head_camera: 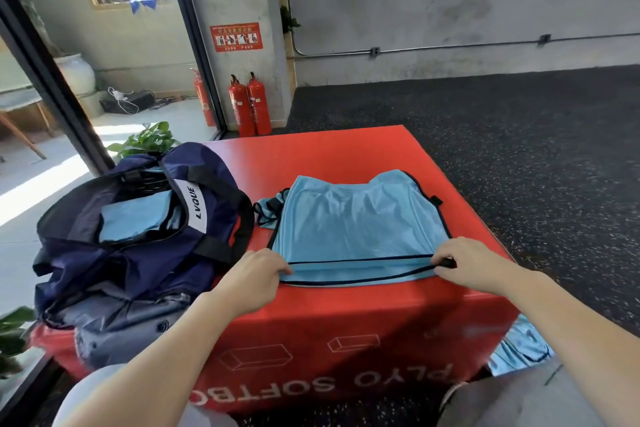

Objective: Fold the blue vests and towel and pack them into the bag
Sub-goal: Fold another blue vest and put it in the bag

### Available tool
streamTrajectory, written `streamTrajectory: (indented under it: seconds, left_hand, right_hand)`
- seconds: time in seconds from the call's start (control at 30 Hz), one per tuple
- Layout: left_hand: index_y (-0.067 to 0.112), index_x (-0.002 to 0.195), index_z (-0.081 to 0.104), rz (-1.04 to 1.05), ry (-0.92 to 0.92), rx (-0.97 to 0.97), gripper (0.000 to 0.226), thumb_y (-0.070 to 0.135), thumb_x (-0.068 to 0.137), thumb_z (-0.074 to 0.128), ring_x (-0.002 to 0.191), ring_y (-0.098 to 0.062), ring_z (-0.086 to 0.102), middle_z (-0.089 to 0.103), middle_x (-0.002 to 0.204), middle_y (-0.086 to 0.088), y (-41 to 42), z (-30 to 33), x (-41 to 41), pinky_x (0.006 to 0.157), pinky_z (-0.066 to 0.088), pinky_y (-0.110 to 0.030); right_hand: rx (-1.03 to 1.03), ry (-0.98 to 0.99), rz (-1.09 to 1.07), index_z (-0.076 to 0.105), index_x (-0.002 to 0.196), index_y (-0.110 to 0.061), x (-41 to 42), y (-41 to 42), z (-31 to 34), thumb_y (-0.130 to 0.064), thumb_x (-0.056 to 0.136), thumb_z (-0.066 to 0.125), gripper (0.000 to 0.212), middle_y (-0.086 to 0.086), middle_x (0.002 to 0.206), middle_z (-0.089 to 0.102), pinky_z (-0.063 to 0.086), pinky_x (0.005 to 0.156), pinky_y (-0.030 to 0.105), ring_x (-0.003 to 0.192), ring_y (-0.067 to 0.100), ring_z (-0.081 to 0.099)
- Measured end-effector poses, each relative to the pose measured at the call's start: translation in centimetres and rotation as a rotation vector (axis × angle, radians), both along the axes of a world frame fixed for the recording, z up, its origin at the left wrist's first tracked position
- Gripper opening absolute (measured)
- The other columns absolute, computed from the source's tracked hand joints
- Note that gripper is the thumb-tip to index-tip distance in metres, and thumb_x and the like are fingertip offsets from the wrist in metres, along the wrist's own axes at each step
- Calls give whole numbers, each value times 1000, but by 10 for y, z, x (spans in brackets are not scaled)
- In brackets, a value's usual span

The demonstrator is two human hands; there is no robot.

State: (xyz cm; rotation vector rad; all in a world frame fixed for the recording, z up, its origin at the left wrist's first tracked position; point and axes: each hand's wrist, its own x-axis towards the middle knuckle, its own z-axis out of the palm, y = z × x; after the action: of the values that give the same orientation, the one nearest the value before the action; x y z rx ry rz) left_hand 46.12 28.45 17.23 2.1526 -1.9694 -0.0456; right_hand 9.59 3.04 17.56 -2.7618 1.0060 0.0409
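Note:
A light blue mesh vest (pixel 356 222) with black trim lies flat on the red soft box (pixel 346 156). My left hand (pixel 256 274) pinches its near left corner, and my right hand (pixel 464 260) pinches its near right corner at the black trim. The navy duffel bag (pixel 114 260) sits open on the box's left side, with a folded light blue piece (pixel 135 222) inside it. More light blue fabric (pixel 519 350) hangs at the lower right, beside my right forearm.
Two red fire extinguishers (pixel 249 104) stand on the floor beyond the box, a third behind the glass door frame. A green plant (pixel 149 139) grows behind the bag. Dark speckled flooring (pixel 519 135) spreads to the right.

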Motion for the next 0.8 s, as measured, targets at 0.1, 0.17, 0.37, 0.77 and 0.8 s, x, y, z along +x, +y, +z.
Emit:
streamTrajectory:
  seconds: [0.1,0.17,0.37,0.77,0.8]
  left_hand:
    - [28,110,73,20,8,9,32,42,90,51,107,-10,59,69,107,16,5,-2,-4,96,46,-37]
    - [28,112,71,17,3,47,38,55,89,56,106,-8,58,67,107,16,5,-4,-4,96,46,-35]
    - [23,102,73,13,12,-11,16,29,96,61,101,-16,61,68,100,10,0,-4,-9,91,47,-38]
    - [11,97,79,182,102,-400,21,-1,86,67,94,-27,62,74,95,-3,-6,59,8,87,44,-27]
    - [11,96,80,201,106,-434,19,3,87,66,94,-28,63,75,95,-3,-8,75,8,87,44,-28]
  right_hand:
    - [16,-7,21,70,97,-39,-2,0,0,-47,85,70,15,-23,96,58,45,94,37,100,6,56]
    - [33,-35,18,66,86,-41,-4,1,1,-42,85,73,7,-25,90,58,45,92,35,95,4,55]
    - [35,-194,-14,66,78,-36,-5,7,10,-30,85,77,15,-18,84,65,44,79,24,83,0,58]
    - [-525,-367,202,74,94,-12,-9,5,40,1,72,83,28,3,91,62,57,69,39,77,26,66]
    - [-509,-412,155,74,98,-11,-9,3,52,0,76,81,26,3,93,63,57,74,38,81,26,67]
